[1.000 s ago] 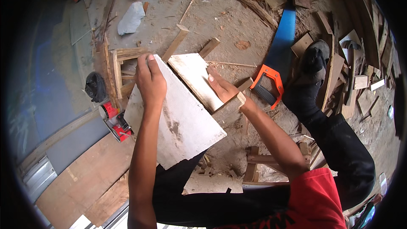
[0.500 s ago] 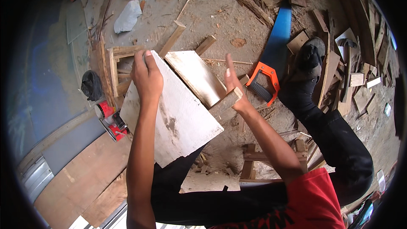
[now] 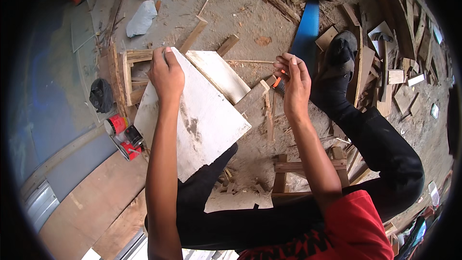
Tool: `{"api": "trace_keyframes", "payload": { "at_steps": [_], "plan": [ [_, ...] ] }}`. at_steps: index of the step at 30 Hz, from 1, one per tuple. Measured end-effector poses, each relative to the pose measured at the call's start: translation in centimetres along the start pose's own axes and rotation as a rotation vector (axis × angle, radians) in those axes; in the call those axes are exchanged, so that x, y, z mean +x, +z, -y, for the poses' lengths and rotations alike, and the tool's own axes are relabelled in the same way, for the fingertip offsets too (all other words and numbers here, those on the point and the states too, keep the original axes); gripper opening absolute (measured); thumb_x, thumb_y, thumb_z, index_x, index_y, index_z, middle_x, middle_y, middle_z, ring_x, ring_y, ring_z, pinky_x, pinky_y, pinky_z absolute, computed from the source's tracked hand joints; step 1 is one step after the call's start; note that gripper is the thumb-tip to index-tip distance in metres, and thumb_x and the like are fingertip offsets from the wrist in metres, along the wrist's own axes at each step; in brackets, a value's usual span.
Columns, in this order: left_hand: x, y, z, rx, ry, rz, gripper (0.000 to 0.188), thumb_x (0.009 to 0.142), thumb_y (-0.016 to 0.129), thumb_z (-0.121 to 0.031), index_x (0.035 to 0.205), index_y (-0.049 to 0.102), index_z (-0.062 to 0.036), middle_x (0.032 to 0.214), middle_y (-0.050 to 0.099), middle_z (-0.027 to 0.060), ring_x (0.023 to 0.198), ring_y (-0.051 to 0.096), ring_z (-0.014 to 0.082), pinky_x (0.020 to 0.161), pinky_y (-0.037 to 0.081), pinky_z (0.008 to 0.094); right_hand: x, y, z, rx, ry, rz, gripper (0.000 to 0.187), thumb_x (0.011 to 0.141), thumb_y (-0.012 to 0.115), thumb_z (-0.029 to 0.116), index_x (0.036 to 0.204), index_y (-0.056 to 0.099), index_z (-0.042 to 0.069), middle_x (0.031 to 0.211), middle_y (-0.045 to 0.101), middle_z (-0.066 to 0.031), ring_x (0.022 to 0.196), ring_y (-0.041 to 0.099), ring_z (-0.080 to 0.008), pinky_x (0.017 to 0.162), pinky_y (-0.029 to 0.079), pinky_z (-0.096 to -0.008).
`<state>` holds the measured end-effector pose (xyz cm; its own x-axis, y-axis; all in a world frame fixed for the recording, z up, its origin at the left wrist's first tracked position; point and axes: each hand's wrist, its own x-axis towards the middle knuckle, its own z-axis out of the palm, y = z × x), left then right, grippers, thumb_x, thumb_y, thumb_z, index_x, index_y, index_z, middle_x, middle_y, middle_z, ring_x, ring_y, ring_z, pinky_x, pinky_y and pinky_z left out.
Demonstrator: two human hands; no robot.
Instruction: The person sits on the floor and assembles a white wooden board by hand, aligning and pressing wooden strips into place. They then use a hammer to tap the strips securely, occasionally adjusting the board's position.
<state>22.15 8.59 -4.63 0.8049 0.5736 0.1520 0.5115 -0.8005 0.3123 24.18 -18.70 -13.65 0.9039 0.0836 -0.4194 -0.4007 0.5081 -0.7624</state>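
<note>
My left hand [image 3: 166,74] is closed over the far corner of a white-faced wooden board [image 3: 204,120], which lies tilted above my leg. Beside it, a second white panel [image 3: 219,73] is bordered by a short wooden strip [image 3: 251,100]; how they are joined is hard to see. My right hand [image 3: 295,84] is raised off the wood, fingers curled toward the thumb. Whatever they pinch, if anything, is too small to make out. Behind that hand lies a handsaw [image 3: 306,26] with a blue blade, its orange handle mostly covered.
A wooden frame [image 3: 128,79] stands beyond the board at left, near a black plastic bag [image 3: 101,95] and red cans [image 3: 116,124]. Wood scraps [image 3: 397,76] litter the ground at right, past my foot [image 3: 340,55]. Another small wooden frame [image 3: 308,166] lies by my right forearm.
My right hand has left the wooden strip, moving right and up in front of the saw handle, and its fingers have curled. My left hand keeps its hold on the board.
</note>
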Motion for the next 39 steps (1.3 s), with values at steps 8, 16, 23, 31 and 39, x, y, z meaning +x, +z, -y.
{"api": "trace_keyframes", "payload": {
  "at_steps": [8,16,23,31,39],
  "plan": [
    [0.1,0.2,0.0,0.037,0.021,-0.048,0.039,0.102,0.043,-0.035,0.115,0.059,-0.0022,0.114,0.065,0.0225,0.111,0.058,0.0420,0.101,0.037,0.0509,-4.1,5.6,6.3,-0.829,-0.515,0.530,0.040,0.099,0.061,0.030,0.114,0.062,-0.006,0.107,0.067,-0.0185,0.103,0.064,-0.0225,0.092,0.049,-0.0368],
    [0.0,-0.2,-0.3,-0.014,0.002,0.002,0.059,0.088,0.063,-0.057,0.112,0.062,-0.0032,0.107,0.069,0.0210,0.108,0.062,0.0385,0.099,0.038,0.0498,-0.1,-4.9,5.2,-0.572,-0.146,0.109,0.042,0.104,0.053,0.036,0.104,0.062,-0.005,0.097,0.066,-0.0073,0.092,0.060,-0.0122,0.085,0.049,-0.0275],
    [0.0,0.1,0.2,-0.031,0.039,-0.022,0.056,0.089,0.061,-0.054,0.111,0.064,-0.0018,0.108,0.069,0.0229,0.106,0.062,0.0416,0.098,0.040,0.0490,-1.6,-8.0,5.3,-0.620,-0.067,0.137,0.037,0.101,0.059,0.029,0.104,0.064,-0.007,0.086,0.070,-0.0091,0.078,0.062,-0.0116,0.074,0.051,-0.0290],
    [-0.1,-0.5,0.7,-0.057,0.036,0.010,0.057,0.089,0.061,-0.055,0.110,0.063,-0.0021,0.106,0.069,0.0222,0.105,0.063,0.0404,0.095,0.042,0.0482,-10.8,-12.9,8.0,-1.014,-0.270,0.437,0.028,0.096,0.063,0.023,0.098,0.064,-0.005,0.079,0.065,-0.0236,0.068,0.066,-0.0308,0.064,0.050,-0.0397],
    [-1.1,-0.2,1.9,-0.011,0.049,-0.077,0.056,0.091,0.060,-0.055,0.112,0.062,-0.0028,0.110,0.068,0.0229,0.108,0.061,0.0413,0.096,0.042,0.0476,-6.3,-8.9,-2.0,-0.623,-0.029,0.498,0.034,0.097,0.062,0.030,0.104,0.067,-0.004,0.092,0.072,-0.0173,0.087,0.070,-0.0231,0.079,0.053,-0.0356]
  ]
}}
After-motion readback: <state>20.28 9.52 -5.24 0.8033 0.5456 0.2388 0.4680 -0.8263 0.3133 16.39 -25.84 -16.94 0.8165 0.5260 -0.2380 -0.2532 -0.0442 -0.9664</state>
